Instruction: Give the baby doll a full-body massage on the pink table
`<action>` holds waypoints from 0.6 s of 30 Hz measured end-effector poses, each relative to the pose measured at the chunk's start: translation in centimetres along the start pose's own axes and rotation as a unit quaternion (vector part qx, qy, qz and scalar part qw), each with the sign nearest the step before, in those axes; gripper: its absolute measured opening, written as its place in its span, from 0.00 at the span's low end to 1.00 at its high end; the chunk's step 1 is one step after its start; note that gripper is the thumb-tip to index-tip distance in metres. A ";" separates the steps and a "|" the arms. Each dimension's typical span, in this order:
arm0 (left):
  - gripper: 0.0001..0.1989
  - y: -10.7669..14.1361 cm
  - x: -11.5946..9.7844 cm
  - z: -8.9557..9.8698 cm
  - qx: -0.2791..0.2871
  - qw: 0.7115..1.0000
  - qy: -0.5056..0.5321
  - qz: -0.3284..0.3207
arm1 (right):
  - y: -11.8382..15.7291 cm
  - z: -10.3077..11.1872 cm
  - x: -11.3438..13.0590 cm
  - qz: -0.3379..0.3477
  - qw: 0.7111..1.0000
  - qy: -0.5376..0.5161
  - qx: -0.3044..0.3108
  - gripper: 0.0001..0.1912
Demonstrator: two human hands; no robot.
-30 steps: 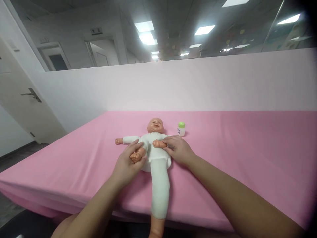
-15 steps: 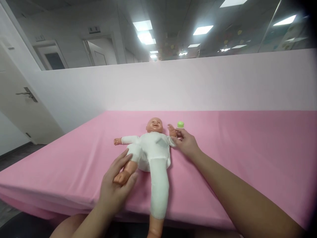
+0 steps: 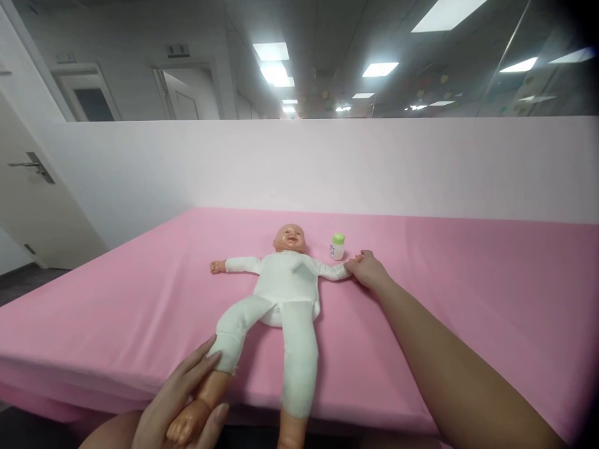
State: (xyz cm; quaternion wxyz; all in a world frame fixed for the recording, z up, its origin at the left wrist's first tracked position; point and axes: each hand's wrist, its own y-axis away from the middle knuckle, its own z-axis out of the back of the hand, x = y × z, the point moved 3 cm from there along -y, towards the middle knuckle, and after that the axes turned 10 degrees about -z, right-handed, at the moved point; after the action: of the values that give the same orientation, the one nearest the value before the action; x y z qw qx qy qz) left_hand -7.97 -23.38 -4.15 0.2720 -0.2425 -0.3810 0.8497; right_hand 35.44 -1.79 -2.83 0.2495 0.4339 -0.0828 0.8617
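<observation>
A baby doll (image 3: 286, 279) with a white cloth body lies on its back, face up, arms stretched out to both sides. My left hand (image 3: 174, 391) is wrapped around its lower leg and foot (image 3: 189, 421) at the table's front edge, fingers along the shin and thumb by the foot. That leg is stretched toward me. My right hand (image 3: 372, 271) pinches the doll's wrist and hand on the right side, which it mostly hides. The doll's other leg (image 3: 299, 362) lies straight, its foot cut off by the frame's bottom.
A small bottle (image 3: 337, 247) with a green cap stands beyond the doll's arm, close to my right hand. Pink cloth covers the table (image 3: 468, 299). A white wall (image 3: 374, 168) with a glass panel rises behind it. A door (image 3: 42, 206) is at the left.
My left hand has drawn the bent leg down toward me, straightening it. My right hand has moved the doll's arm outward to the right and down, uncovering the bottle.
</observation>
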 end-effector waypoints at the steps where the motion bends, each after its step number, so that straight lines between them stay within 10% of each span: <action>1: 0.28 -0.2 0.1 0.0 0.000 1.000 -0.001 0.005 | 0.3 0.0 0.3 -0.010 1.000 0.014 0.012 0.42; 7: 0.26 -2.2 0.6 -0.8 0.003 0.998 0.035 0.045 | 1.4 0.0 1.5 0.033 0.998 0.017 -0.041 0.42; 13: 0.23 -7.0 0.1 -3.0 -0.014 0.989 0.107 0.099 | 5.1 -2.7 4.0 0.250 0.965 -0.071 -0.045 0.41; 18: 0.26 -11.1 0.5 -6.0 0.043 0.979 0.154 0.128 | 8.1 -4.8 5.9 0.426 0.904 0.032 0.027 0.09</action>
State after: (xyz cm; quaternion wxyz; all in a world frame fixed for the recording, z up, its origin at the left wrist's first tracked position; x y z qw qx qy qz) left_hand -1.53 -13.71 0.88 0.2266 -0.4052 -0.2638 0.8455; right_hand 25.08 -4.94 -0.49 -0.1502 0.3364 -0.2286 0.9011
